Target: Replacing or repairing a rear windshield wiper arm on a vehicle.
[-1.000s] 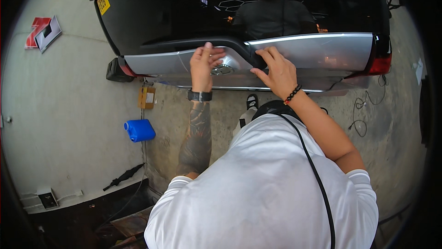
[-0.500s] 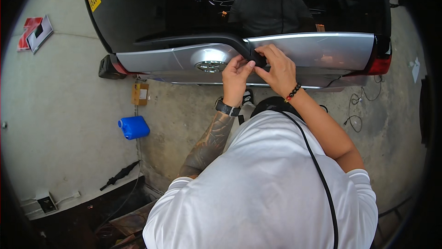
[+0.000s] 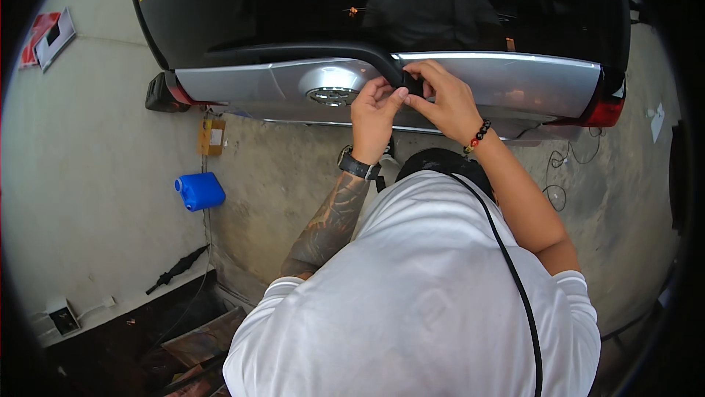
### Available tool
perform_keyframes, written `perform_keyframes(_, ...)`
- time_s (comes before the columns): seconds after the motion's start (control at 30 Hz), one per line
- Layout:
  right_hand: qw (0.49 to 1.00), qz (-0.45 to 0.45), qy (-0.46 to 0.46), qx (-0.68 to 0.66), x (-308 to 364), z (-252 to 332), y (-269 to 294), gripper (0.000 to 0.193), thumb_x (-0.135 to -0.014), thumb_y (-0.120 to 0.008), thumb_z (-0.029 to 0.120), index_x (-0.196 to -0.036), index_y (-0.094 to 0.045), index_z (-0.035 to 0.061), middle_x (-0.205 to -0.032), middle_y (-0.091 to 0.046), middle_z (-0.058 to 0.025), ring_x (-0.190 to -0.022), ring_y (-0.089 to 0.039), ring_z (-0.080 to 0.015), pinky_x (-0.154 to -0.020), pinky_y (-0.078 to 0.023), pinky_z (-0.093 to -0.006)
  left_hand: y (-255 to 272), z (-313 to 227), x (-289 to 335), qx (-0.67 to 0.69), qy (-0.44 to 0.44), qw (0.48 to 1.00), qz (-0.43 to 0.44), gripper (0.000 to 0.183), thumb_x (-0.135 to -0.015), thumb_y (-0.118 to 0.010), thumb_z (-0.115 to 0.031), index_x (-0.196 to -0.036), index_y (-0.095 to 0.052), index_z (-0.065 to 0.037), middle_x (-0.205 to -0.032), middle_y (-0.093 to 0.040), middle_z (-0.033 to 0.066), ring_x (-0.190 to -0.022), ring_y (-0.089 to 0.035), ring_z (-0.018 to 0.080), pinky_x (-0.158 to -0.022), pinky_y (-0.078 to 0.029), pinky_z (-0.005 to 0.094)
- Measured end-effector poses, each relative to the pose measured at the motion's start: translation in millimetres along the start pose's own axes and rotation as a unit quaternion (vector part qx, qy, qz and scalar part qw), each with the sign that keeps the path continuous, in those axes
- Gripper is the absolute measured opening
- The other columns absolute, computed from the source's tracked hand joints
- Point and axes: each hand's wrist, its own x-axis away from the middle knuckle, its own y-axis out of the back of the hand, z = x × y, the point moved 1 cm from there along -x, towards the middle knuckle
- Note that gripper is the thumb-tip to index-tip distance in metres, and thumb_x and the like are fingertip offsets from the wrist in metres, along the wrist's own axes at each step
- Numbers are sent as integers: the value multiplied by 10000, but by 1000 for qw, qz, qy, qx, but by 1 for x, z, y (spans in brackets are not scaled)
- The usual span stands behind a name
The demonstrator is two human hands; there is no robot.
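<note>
Concrete garage floor [image 3: 294, 169] under raised silver car tailgate [image 3: 514, 81]. Left hand [image 3: 373, 114] and right hand [image 3: 444, 99] close together, both pinching base of black rear wiper arm [image 3: 308, 52] on tailgate. Blue plastic jug [image 3: 200, 191] well left.

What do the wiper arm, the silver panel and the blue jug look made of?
Wiper arm: matte black, likely plastic or painted metal; no glare. Silver panel: glossy painted metal or plastic, with sheen and reflections. Blue jug: probably moulded plastic, evenly coloured, soft-edged. Both hands pinch the arm's base.
</note>
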Motion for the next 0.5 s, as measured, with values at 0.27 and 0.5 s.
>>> perform_keyframes(0.27,994,-54,89,-37,14,-5,-2,412,-798,-762,110,-1201,-677,96,-1216,-620,-78,-943,-673,-251,-819,-558,-316,-18,6,27,37,-62,996,-59,404,-924,-722,-1,-1285,-551,62,-1245,-626,139,-1022,-670,164,-871,-551,268)
perform_keyframes(0.5,994,-13,109,-4,43,-16,6,446,-795,-751,68,-1232,-676,111,-1258,-592,-100,-1009,-671,-286,-880,-552,-364,-5,26,47,-99,-160,981,37,489,-846,-762,56,-1285,-557,-9,-1385,-521,122,-1227,-585,191,-1019,-493,316)
